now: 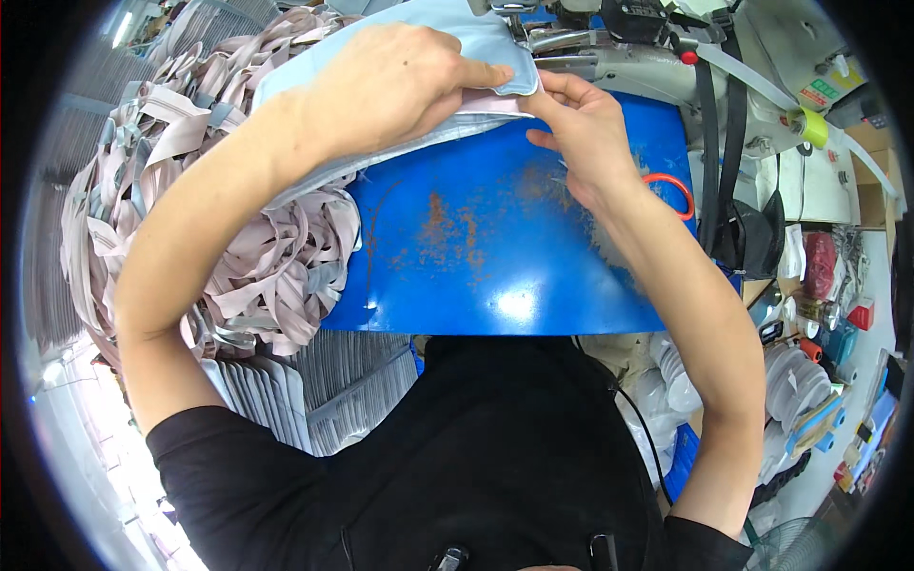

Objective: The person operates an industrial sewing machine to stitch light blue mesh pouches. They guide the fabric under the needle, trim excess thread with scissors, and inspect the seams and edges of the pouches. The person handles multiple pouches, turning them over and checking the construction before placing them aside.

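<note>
A light blue fabric piece (457, 38) with a pale pink strip along its edge lies at the far side of a blue work plate (495, 247), up against a sewing machine (628, 48). My left hand (390, 81) presses down flat on the fabric and pinches its edge with the fingertips. My right hand (581, 124) grips the pink edge of the same piece from the right, thumb and fingers closed on it just in front of the machine's foot.
A big heap of pale pink and grey strips (219, 219) fills the left side. Stacked grey pieces (314, 390) lie below it. Orange-handled scissors (671, 190) rest at the plate's right edge. Spools and small items (809, 371) crowd the right.
</note>
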`<state>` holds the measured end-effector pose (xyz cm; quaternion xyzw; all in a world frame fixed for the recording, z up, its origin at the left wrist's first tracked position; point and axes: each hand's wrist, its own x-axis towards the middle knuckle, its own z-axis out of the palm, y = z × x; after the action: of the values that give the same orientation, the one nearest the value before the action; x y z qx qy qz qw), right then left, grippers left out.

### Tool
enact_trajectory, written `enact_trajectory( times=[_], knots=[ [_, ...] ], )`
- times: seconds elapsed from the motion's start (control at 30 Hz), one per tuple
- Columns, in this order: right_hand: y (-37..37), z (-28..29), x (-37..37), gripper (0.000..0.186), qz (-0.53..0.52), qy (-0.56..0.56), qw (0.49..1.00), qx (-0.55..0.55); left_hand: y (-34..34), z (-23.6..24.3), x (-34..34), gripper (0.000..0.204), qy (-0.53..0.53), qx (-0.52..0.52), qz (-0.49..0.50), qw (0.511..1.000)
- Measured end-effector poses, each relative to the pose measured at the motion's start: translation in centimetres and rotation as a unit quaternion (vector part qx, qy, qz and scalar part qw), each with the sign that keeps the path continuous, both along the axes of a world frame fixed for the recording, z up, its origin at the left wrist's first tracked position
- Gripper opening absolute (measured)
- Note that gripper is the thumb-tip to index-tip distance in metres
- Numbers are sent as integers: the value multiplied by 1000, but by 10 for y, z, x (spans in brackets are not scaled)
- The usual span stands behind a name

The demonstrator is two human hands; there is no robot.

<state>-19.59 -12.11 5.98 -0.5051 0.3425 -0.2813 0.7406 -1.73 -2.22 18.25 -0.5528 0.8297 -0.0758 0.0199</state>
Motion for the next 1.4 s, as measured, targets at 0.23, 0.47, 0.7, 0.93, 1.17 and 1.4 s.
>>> enact_trajectory(
  times=[0.23, 0.47, 0.7, 0.93, 1.17, 1.4],
  knots=[
    [5, -4, 12, 24, -26, -89, 993, 75, -10, 6, -9, 39, -33, 20, 6, 999],
    [1, 9, 21, 13, -52, -48, 991, 116, -30, 17, -20, 35, -126, 42, 1, 991],
    [-1, 4, 22, 23, -59, -62, 988, 132, -29, 4, -29, 30, -138, 16, 14, 990],
    [3, 8, 20, 23, -69, -80, 985, 137, -25, -18, -52, 35, -118, -24, 82, 989],
    [-1, -9, 7, 22, -43, -142, 979, 139, -35, -59, -78, 27, 51, -115, 201, 971],
    [-4, -30, -17, 26, 3, -57, 990, -132, -23, -96, -91, 32, 309, -161, 243, 905]
  ],
)
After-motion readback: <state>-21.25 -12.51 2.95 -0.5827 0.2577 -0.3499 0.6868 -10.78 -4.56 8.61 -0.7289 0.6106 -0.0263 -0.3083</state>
